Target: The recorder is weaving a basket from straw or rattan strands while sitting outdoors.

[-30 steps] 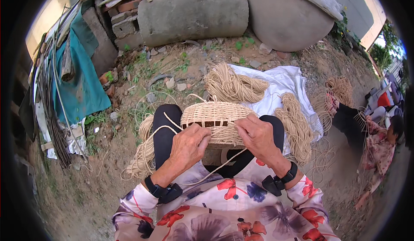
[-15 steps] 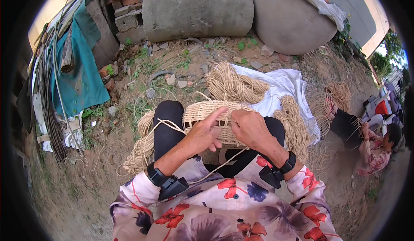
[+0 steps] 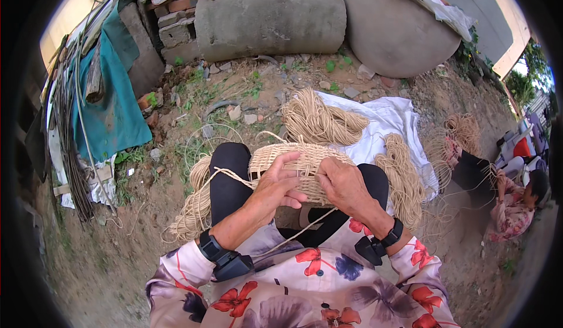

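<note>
A woven basket [image 3: 302,152] of pale straw cord rests between my knees, with a gap in its weave near the middle. My left hand [image 3: 272,188] lies against its front left part, fingers apart. At the right part of the weave my right hand [image 3: 346,186] is closed, fingertips curled in against the basket; what they pinch is hidden. A loose cord [image 3: 305,229] runs from below my right hand down to the left across my lap. Another thicker twisted cord [image 3: 231,175] leaves the basket's left side over my left knee.
Bundles of straw cord lie beside my left leg [image 3: 190,210], beside my right knee [image 3: 402,181] and ahead [image 3: 322,119] on a white cloth [image 3: 390,114]. Another person [image 3: 510,205] sits at the right among cords. A concrete cylinder [image 3: 270,22] and a teal sheet [image 3: 114,105] stand beyond.
My left hand has drawn slightly left and its index finger no longer reaches across the basket's gap toward my right hand. My right hand stays closed at the weave, slightly lower in view.
</note>
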The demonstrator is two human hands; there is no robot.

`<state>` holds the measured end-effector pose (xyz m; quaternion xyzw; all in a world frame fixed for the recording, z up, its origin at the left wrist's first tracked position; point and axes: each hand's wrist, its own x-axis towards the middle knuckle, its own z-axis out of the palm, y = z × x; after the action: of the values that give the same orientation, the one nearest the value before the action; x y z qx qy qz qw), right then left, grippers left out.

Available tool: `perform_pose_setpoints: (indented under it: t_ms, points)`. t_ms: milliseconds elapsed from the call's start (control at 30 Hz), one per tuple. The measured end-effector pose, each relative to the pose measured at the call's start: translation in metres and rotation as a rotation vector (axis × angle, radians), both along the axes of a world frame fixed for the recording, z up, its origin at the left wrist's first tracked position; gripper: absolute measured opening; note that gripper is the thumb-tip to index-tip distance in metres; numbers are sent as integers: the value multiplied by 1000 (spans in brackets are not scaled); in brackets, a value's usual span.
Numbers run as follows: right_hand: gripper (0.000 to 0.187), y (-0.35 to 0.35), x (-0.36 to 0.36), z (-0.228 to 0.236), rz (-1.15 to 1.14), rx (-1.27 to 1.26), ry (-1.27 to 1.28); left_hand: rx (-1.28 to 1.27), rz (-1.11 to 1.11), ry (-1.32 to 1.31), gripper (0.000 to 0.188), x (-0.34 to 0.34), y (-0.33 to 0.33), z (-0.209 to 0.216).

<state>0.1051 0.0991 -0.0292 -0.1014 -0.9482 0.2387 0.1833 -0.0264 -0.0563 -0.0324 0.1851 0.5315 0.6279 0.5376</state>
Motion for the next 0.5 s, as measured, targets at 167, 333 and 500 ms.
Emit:
perform_pose_setpoints:
  t_ms: [167, 333, 500]
  points:
    - [8, -1, -13, 17, 111, 320, 95, 32, 109, -189, 54, -8, -6, -12]
    - [12, 3, -22, 13, 356, 406, 50, 47, 89, -229, 52, -6, 6, -10]
    - [13, -18, -24, 15, 287, 614, -68, 9, 70, -143, 49, -6, -1, 3]
